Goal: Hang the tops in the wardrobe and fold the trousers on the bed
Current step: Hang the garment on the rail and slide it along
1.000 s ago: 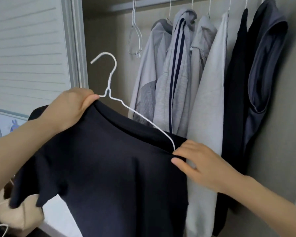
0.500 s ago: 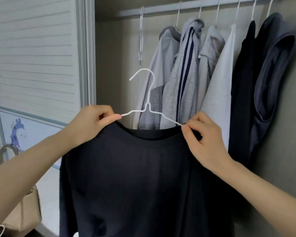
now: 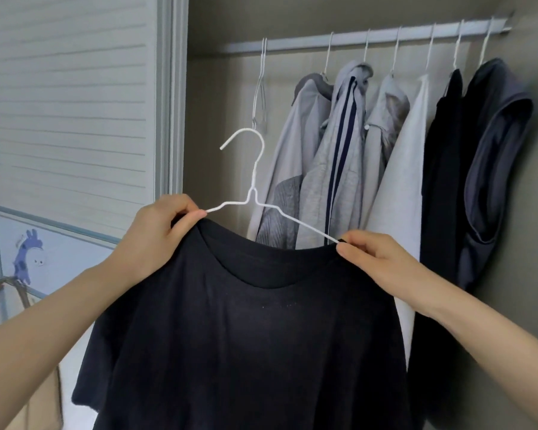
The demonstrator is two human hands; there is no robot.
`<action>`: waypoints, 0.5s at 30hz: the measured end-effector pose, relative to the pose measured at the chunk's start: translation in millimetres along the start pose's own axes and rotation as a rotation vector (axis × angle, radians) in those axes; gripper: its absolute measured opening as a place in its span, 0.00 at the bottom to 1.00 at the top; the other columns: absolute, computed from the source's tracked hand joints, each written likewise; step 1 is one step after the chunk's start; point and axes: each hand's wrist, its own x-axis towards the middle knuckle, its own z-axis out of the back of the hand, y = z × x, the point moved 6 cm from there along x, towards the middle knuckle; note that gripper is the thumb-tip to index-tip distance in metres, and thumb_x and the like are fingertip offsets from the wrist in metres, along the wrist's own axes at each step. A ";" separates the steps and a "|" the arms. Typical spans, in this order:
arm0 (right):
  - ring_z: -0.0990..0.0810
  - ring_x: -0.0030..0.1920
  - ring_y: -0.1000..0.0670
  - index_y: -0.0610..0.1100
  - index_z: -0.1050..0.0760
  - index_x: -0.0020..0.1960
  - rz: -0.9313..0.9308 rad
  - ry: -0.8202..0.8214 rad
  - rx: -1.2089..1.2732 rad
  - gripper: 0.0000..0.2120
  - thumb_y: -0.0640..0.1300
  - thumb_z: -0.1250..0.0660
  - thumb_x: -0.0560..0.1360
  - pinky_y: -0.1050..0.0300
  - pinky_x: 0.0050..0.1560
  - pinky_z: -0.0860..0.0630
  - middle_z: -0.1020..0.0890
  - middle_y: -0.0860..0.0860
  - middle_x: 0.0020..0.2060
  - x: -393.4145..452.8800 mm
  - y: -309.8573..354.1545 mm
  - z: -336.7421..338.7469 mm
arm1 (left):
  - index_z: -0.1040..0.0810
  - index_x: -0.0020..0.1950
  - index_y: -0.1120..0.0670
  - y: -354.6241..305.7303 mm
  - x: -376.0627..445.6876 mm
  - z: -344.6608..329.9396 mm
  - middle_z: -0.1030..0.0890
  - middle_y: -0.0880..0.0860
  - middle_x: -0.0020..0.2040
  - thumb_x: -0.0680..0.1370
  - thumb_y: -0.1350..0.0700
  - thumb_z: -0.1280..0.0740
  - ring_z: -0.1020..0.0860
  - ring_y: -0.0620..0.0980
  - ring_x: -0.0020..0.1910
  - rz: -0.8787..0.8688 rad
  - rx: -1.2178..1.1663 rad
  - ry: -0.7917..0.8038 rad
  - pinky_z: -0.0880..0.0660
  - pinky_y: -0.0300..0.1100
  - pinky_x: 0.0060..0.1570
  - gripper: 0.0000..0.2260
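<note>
Between both hands' [image 3: 156, 234] fingertips [image 3: 348, 248]: shirt [image 3: 246, 336] shoulders.

Matt, soft dark navy cloth T-shirt [image 3: 246, 336]; thin white coated wire hanger [image 3: 255, 193], smooth and faintly glossy; pale satin-finish metal wardrobe rail [image 3: 385, 34]; grey knitted cloth hoodies [image 3: 339, 169]; matt, ridged white slatted door [image 3: 66, 103].

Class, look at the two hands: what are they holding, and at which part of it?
Both hands hold the dark T-shirt on its white hanger: left hand pinches the left shoulder, right hand the right shoulder.
</note>
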 end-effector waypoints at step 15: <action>0.15 0.34 0.49 0.37 0.18 0.43 -0.321 -0.199 0.881 0.13 0.45 0.36 0.79 0.57 0.30 0.19 0.14 0.45 0.36 36.9 99.2 10.3 | 0.27 0.70 0.49 13.1 12.7 -20.5 0.31 0.44 0.67 0.80 0.57 0.35 0.32 0.39 0.65 0.009 -0.001 0.167 0.40 0.31 0.65 0.18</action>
